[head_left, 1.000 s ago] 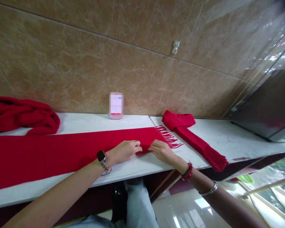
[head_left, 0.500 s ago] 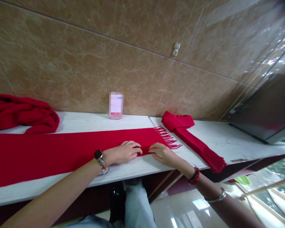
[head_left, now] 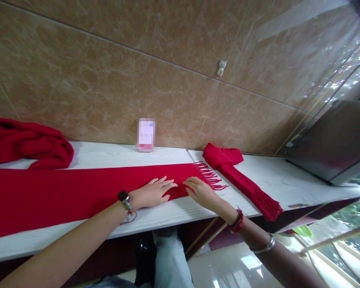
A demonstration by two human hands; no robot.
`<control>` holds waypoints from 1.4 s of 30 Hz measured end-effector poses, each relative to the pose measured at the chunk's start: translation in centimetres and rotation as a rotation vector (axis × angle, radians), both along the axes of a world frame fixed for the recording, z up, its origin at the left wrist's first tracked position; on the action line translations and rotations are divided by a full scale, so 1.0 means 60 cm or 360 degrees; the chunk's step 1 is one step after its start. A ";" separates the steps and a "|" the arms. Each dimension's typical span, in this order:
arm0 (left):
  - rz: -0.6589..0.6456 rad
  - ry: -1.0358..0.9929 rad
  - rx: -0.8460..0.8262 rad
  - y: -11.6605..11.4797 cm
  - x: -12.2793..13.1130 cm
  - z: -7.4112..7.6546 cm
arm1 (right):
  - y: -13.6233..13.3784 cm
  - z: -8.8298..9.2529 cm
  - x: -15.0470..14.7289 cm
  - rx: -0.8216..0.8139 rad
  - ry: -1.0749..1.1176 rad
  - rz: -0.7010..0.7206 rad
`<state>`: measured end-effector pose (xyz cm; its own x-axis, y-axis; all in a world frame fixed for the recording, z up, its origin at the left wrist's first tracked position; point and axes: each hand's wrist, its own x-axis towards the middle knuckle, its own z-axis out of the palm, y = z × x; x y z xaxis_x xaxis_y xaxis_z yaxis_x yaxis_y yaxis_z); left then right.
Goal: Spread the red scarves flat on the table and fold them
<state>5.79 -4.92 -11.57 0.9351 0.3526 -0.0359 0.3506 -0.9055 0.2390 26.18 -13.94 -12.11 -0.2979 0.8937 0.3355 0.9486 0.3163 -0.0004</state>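
A long red scarf (head_left: 78,188) lies spread flat along the white counter, its fringed end toward the right. My left hand (head_left: 154,192) rests on the scarf near its front edge, fingers spread and a ring on one of them. Just to the right, my right hand (head_left: 201,193) is over the scarf near the fringe, palm down with its fingers stretched out toward the left hand; I see nothing held in it. Past the fringe lies a second red scarf (head_left: 243,182), folded narrow, with its fringe hanging over the counter's front edge.
A bunched red cloth (head_left: 27,144) sits at the back left of the white counter (head_left: 108,154). Against the tiled wall leans a blurred phone-like item (head_left: 145,135). A dark grey box-shaped thing (head_left: 333,140) stands at the right end.
My left hand's fingers have spread wider on the scarf. My right hand has shifted slightly left, closer to the left hand. The scarves keep their places.
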 end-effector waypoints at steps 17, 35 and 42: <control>0.0522 0.0168 -0.0029 0.012 -0.002 -0.004 | 0.002 -0.043 0.104 0.0080 -0.0480 -0.0033; 0.0663 0.0222 -0.0037 0.005 -0.004 0.002 | 0.095 -0.064 0.148 -0.0128 -0.0590 -0.0172; 0.0658 0.0237 -0.0050 0.007 -0.003 0.002 | 0.135 -0.032 0.117 -0.0038 -0.0319 -0.0275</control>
